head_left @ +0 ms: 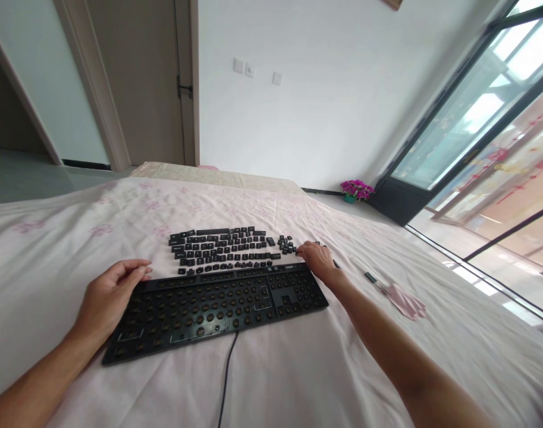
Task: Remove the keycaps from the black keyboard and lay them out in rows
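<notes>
A black keyboard (200,306) with its keycaps off lies slightly tilted across the sheet, bare round key seats showing. Beyond its far edge, loose black keycaps (226,248) are set out in rows, with a smaller cluster of keycaps (285,244) to their right. My left hand (115,291) is by the keyboard's far left corner, thumb and fingertips drawn together; anything between them is hidden. At the right side of the small cluster, my right hand (318,258) has curled fingers down at a keycap, which they partly hide. Several dark pieces show just past this hand.
A cable (229,374) runs from the keyboard toward me. To the right lie a small tool with a dark green end (370,277) and a pink glove-like piece (405,301). The pale floral sheet (275,374) has wrinkles. Purple flowers (357,189) stand on the floor near the glass door.
</notes>
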### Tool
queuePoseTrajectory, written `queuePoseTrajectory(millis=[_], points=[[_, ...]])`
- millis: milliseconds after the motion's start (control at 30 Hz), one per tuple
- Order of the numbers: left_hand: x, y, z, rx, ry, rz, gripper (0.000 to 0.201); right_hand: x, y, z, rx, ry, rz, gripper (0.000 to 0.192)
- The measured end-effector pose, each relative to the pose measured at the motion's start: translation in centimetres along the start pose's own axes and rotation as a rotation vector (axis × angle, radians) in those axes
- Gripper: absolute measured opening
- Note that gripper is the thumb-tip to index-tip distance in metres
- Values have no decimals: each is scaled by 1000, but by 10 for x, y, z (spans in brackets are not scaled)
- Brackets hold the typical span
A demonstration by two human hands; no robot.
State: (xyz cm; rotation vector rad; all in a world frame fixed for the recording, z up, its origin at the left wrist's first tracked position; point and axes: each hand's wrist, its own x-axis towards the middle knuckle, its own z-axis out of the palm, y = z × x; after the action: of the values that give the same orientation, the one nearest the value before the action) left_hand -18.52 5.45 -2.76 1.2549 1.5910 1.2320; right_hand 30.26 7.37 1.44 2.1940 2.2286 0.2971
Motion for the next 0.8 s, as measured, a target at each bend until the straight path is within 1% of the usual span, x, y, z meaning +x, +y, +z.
queuePoseTrajectory(millis=[67,133,200,300,367,400,467,600,700,800], points=[[1,-1,0,-1,-5,6,45,-2,0,-4,13,12,21,24],[1,-2,-1,-9,-14,12,44,-6,-2,-7,112,49,53,24],[1,-2,-1,-13,-13,16,44,-12,-8,-10,356,55,95,24],[0,0,-1,-5,-2,18,45,-20,-22,-13,844,-21,152,28],[-1,2,0,-5,-1,16,45,-25,-33,-15,1074,-60,196,31],[-1,2,0,-8,-3,15,45,-26,-38,-17,1147,-71,219,32],[-2,3,1,-21,-6,12,45,-28,-45,-20,1223,-91,255,32],[-2,4,0,-18,-5,11,43,-28,-49,-26,1263,-113,260,29],[-1,3,0,-12,-5,5,42,-28,-49,-26,1259,-112,266,29],[-1,2,0,-16,-10,20,43,-27,-47,-21,1196,-108,243,30]])
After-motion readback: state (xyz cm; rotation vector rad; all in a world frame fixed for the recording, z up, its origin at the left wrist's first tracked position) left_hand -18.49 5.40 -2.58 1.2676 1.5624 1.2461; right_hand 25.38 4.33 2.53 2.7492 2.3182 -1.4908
